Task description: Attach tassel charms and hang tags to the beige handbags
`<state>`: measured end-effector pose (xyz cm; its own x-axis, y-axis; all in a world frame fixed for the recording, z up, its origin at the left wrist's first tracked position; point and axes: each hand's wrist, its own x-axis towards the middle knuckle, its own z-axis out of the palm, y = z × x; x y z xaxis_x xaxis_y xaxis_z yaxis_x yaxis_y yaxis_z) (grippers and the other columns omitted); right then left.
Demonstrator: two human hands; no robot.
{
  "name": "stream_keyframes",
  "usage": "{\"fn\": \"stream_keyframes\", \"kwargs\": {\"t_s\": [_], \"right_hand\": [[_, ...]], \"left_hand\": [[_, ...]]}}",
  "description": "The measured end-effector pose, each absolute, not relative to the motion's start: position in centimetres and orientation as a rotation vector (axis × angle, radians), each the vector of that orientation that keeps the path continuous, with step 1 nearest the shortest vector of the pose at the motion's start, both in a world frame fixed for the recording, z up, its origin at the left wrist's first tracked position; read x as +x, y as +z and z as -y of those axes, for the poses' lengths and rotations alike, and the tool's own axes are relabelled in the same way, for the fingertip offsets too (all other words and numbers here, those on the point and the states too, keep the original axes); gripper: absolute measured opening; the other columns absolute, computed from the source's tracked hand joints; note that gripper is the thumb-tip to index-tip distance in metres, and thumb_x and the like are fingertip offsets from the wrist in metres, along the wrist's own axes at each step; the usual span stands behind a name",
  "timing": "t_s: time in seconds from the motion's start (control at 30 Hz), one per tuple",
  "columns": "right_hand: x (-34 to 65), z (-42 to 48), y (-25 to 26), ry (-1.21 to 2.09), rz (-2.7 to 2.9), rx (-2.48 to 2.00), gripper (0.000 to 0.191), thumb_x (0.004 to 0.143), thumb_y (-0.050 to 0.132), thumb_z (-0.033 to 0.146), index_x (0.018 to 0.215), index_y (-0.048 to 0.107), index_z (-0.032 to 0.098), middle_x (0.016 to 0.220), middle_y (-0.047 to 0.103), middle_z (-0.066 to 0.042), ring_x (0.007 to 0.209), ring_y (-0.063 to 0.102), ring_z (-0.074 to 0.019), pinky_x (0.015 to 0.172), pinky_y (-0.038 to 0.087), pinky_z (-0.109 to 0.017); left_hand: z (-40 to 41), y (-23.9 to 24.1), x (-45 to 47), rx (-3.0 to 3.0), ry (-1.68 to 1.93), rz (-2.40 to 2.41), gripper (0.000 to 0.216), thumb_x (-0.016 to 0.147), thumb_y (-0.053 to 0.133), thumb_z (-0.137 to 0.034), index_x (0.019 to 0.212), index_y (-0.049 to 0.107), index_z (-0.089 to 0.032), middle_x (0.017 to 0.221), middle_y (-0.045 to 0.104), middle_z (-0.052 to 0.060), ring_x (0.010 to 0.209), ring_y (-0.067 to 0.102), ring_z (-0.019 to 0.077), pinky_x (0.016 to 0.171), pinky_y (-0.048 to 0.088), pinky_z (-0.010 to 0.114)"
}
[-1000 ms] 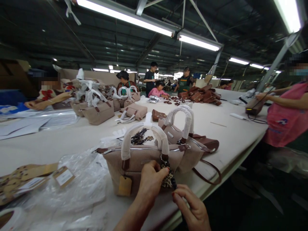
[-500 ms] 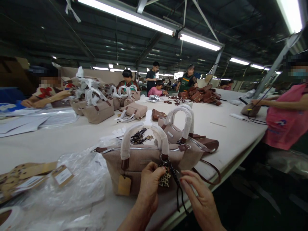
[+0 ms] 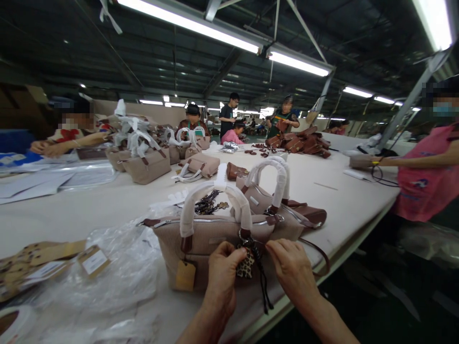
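Note:
A beige ribbed handbag [image 3: 201, 243] stands upright in front of me, its handles [image 3: 215, 191] wrapped in white. From a ring at the base of one handle hangs a leopard-print charm [image 3: 245, 265] with a dark braided cord [image 3: 264, 286]. My left hand [image 3: 223, 272] pinches the charm's edge between thumb and finger. My right hand [image 3: 292, 263] is closed just right of the cord, fingertips pressed together; what is between them, if anything, is hidden. A tan paper tag [image 3: 185, 275] hangs on the bag's left side.
A second beige bag [image 3: 256, 198] stands close behind, with a brown strap [image 3: 322, 253] by the table edge. Clear plastic [image 3: 118, 267] and tags [image 3: 93, 261] lie left. Several bags [image 3: 147, 166] and brown pieces [image 3: 304, 142] lie farther back. Co-workers stand around the table [image 3: 344, 200].
My right hand has moved up and slightly left, and its parted fingers have closed together beside the cord. My left hand stays on the charm. The cord's ends have swung a little left.

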<state>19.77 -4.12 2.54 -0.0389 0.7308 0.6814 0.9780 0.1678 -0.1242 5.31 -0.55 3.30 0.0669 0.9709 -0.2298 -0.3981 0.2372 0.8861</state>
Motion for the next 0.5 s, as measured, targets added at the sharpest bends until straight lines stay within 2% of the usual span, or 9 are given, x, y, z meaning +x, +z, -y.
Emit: {"fn": "stream_keyframes", "kwargs": {"t_s": [0.3, 0.4, 0.5], "right_hand": [[19.75, 3.69, 2.49, -0.440, 1.867, -1.547, 0.032, 0.093, 0.034, 0.025, 0.078, 0.062, 0.019, 0.071, 0.062, -0.003, 0.068, 0.053, -0.0166, 0.067, 0.032, -0.029], [19.73, 3.58, 2.69, -0.465, 1.885, -1.512, 0.030, 0.092, 0.037, 0.022, 0.077, 0.062, 0.020, 0.072, 0.062, -0.003, 0.068, 0.052, -0.0163, 0.067, 0.032, -0.029], [19.80, 3.40, 2.86, -0.487, 1.916, -1.494, 0.028, 0.091, 0.039, 0.019, 0.077, 0.063, 0.019, 0.072, 0.062, -0.003, 0.067, 0.051, -0.0163, 0.067, 0.032, -0.029]], "left_hand": [[0.62, 3.58, 4.98, 0.768, 1.220, -0.991, 0.030, 0.049, 0.070, -0.022, 0.050, 0.040, -0.018, 0.043, 0.048, -0.008, 0.042, 0.043, 0.0059, 0.040, 0.034, 0.016], [0.55, 3.71, 4.95, 0.744, 1.208, -0.984, 0.023, 0.048, 0.070, -0.022, 0.058, 0.050, -0.017, 0.049, 0.056, -0.006, 0.044, 0.048, 0.0079, 0.041, 0.038, 0.018], [0.42, 3.83, 4.94, 0.716, 1.178, -0.977, 0.027, 0.046, 0.069, -0.020, 0.070, 0.060, -0.014, 0.056, 0.063, -0.001, 0.047, 0.053, 0.0106, 0.044, 0.042, 0.022]]}}
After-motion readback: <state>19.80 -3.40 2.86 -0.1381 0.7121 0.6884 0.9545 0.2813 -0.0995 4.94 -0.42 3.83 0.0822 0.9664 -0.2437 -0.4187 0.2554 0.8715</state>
